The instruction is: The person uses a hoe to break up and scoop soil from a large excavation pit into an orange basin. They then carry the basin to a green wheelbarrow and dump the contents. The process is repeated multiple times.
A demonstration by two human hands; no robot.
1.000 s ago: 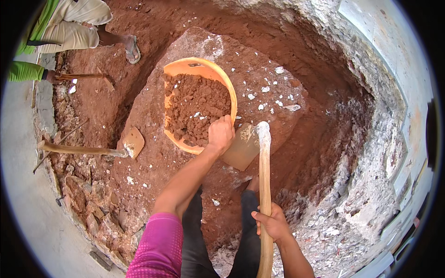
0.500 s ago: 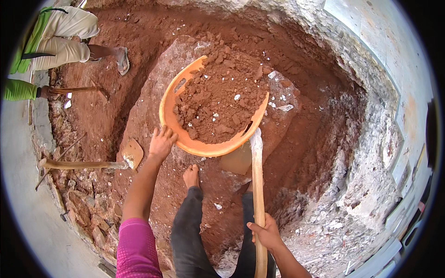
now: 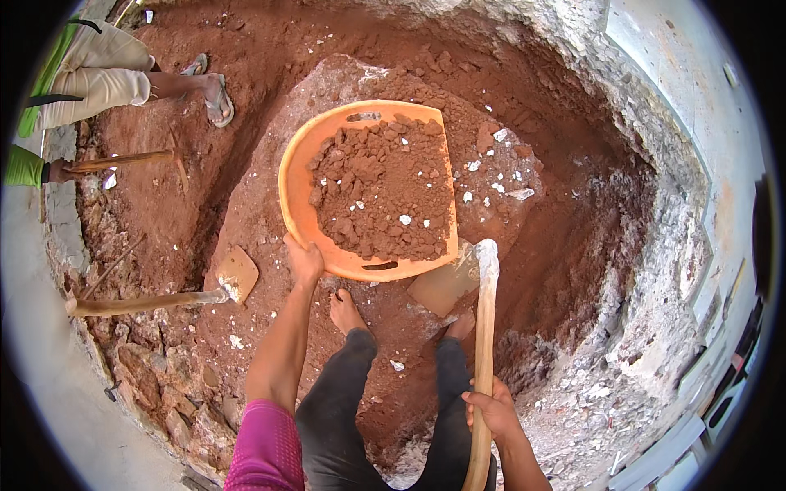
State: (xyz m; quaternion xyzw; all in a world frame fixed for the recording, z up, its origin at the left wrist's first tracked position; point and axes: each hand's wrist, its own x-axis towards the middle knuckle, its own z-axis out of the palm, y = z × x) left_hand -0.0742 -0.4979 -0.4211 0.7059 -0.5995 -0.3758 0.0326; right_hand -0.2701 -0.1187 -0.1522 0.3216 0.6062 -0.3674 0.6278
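Note:
Red-brown soil with white bits (image 3: 381,188) fills an orange plastic scoop pan (image 3: 296,200), which has two slot handles and a straight edge facing right. My left hand (image 3: 304,260) is closed on its near-left rim, the fingers partly hidden. My right hand (image 3: 495,407) wraps round the wooden shaft of a hoe (image 3: 485,327). The hoe's shaft stands to the right of my legs, and its wide blade (image 3: 446,285) lies by the pan's lower right corner, near my right foot.
At the upper left a co-worker's sandalled foot (image 3: 219,100) stands on the soil, and their hand holds a wooden-handled tool (image 3: 123,161). A second hoe (image 3: 155,303) lies left of me. Broken stones (image 3: 176,401) line the lower left; a rough whitish bank (image 3: 639,311) rises at right.
The pan has turned clockwise and its straight edge now shows, with the soil lying inside. My left hand has closed further round the rim. The hoe and my right hand have shifted slightly right.

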